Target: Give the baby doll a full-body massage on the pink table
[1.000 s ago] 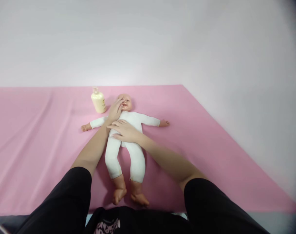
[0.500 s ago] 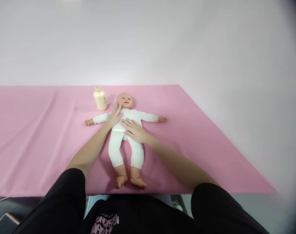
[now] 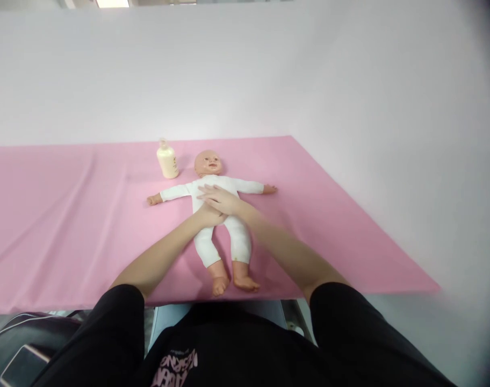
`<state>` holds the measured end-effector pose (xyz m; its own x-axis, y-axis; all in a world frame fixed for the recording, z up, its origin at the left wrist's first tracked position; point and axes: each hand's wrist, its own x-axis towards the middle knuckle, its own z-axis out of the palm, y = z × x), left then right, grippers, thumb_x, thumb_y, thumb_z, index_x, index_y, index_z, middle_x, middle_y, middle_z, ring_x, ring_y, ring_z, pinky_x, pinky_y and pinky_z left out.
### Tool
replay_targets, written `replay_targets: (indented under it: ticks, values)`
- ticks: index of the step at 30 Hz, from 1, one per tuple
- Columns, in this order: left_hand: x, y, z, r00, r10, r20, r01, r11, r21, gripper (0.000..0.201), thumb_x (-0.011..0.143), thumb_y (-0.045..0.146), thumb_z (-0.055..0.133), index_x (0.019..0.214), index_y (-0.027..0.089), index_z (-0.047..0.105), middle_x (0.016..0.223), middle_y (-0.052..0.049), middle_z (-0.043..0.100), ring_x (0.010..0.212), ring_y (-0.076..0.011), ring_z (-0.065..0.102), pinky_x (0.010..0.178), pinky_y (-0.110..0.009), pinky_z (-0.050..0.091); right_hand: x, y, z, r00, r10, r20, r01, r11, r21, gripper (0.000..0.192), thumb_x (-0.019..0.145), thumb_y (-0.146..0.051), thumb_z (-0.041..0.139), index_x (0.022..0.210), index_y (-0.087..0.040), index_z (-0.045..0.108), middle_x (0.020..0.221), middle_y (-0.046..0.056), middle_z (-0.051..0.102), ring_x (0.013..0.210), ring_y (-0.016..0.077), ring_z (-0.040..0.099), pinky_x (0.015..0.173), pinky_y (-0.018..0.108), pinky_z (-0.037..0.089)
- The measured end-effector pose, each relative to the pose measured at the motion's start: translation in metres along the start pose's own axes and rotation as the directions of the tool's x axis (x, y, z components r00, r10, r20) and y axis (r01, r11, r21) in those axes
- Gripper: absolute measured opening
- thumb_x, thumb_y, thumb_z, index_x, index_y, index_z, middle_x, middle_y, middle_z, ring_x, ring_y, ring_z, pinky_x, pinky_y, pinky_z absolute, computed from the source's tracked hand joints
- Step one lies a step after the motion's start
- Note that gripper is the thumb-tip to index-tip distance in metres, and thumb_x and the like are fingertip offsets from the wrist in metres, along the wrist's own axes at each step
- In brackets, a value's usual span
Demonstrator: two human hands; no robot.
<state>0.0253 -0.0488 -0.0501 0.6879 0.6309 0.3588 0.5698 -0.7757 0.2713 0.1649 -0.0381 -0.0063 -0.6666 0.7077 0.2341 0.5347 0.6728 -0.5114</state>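
A baby doll point(image 3: 207, 248) with a white cloth body lies on its back, arms spread and feet toward me. My right hand point(image 3: 223, 200) lies flat across the doll's chest and belly, fingers stretched to the left. Lower on the belly is my left hand point(image 3: 211, 215), crossing partly beneath the right one; its fingers are largely hidden, though it looks laid flat. Neither hand grasps anything. Left of the doll's head stands a cream-coloured pump bottle point(image 3: 168, 163), apart from both hands.
A pink cloth point(image 3: 329, 242) covers the table, with creases on its left side. White wall point(image 3: 245, 75) rises behind and to the right. Below the table's front edge at left, a phone point(image 3: 24, 366) rests on a dark surface beside a white cable.
My left hand has come down from beside the doll's face to its belly, meeting the right hand. My right hand stays on the torso. The view has tilted up slightly.
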Motion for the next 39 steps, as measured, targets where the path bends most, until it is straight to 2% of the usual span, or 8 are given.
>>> replay_targets:
  ticks: [2,7,10,16,23,27,33,39]
  values:
    - [0.002,-0.002,0.001,1.0,0.011,0.009,-0.011,1.0,0.002,0.044,0.09,0.021,0.055,0.128,0.015,0.074,0.134,-0.017,0.074,0.132,-0.0362,0.066,0.117,-0.056,0.05,0.017,0.011,0.002,0.999,0.037,0.02,-0.038,0.999,0.026,0.043,0.105,-0.036,0.042,0.132,-0.028,0.075,0.158,0.003,0.058,0.158,0.0273,0.042,0.134,0.059,0.023]
    - [0.006,-0.01,-0.01,0.996,0.075,-0.046,-0.082,0.982,-0.17,0.029,0.092,0.025,0.051,0.089,0.016,0.079,0.105,-0.014,0.081,0.111,-0.0316,0.072,0.107,-0.051,0.054,0.033,0.039,0.01,0.979,0.099,-0.178,-0.077,0.989,0.129,0.046,0.104,-0.042,0.043,0.132,-0.026,0.076,0.153,0.003,0.063,0.159,0.0246,0.04,0.134,0.052,0.027]
    - [0.005,-0.016,-0.011,0.995,-0.012,-0.096,-0.015,0.958,-0.285,0.031,0.089,0.021,0.049,0.06,0.02,0.061,0.079,-0.008,0.075,0.089,-0.0251,0.07,0.092,-0.042,0.057,0.028,0.044,0.012,0.965,0.117,-0.236,-0.074,0.98,0.183,0.049,0.104,-0.048,0.043,0.131,-0.025,0.077,0.152,0.004,0.064,0.158,0.0256,0.042,0.135,0.052,0.026]
    - [0.004,-0.024,-0.007,0.987,-0.077,-0.14,0.026,0.944,-0.328,0.034,0.086,0.021,0.048,0.053,0.022,0.044,0.066,-0.004,0.064,0.072,-0.0199,0.061,0.078,-0.036,0.054,0.019,0.044,0.013,0.947,0.191,-0.26,-0.144,0.972,0.188,0.048,0.102,-0.048,0.045,0.136,-0.029,0.074,0.159,0.0,0.057,0.16,0.0275,0.037,0.135,0.054,0.023]
    - [0.005,-0.025,-0.01,0.975,-0.106,-0.194,0.03,0.933,-0.359,0.038,0.101,0.027,0.041,0.075,0.019,0.068,0.088,-0.009,0.076,0.09,-0.0225,0.071,0.096,-0.04,0.056,0.006,0.052,0.019,0.891,0.322,-0.32,-0.287,0.946,0.15,0.054,0.103,-0.045,0.039,0.152,-0.03,0.059,0.168,-0.003,0.045,0.164,0.029,0.028,0.136,0.056,0.019]
    - [0.005,-0.025,-0.013,0.962,-0.142,-0.235,0.064,0.949,-0.31,0.037,0.105,0.026,0.04,0.103,0.017,0.076,0.114,-0.013,0.079,0.118,-0.0245,0.07,0.114,-0.043,0.05,-0.009,0.05,0.02,0.825,0.47,-0.314,-0.465,0.88,0.096,0.065,0.104,-0.042,0.033,0.164,-0.019,0.041,0.176,0.004,0.029,0.166,0.0285,0.021,0.137,0.052,0.016]
    - [0.005,-0.02,-0.017,0.918,-0.349,-0.189,0.317,0.931,-0.179,0.043,0.107,0.024,0.04,0.144,0.016,0.06,0.157,-0.011,0.059,0.155,-0.026,0.045,0.131,-0.047,0.032,-0.032,0.03,0.025,0.758,0.607,-0.236,-0.626,0.78,-0.004,0.077,0.105,-0.043,0.029,0.168,0.0,0.018,0.178,0.019,0.015,0.167,0.0343,0.013,0.136,0.054,0.016]
    - [0.006,-0.012,-0.021,0.895,-0.435,-0.099,0.429,0.9,-0.075,0.054,0.105,0.023,0.036,0.157,0.016,0.049,0.17,-0.007,0.042,0.162,-0.0255,0.031,0.135,-0.047,0.023,-0.043,-0.019,0.037,0.776,0.617,-0.129,-0.63,0.769,-0.108,0.086,0.105,-0.055,0.033,0.168,0.001,0.016,0.177,0.023,0.009,0.167,0.0392,0.007,0.133,0.065,0.015]
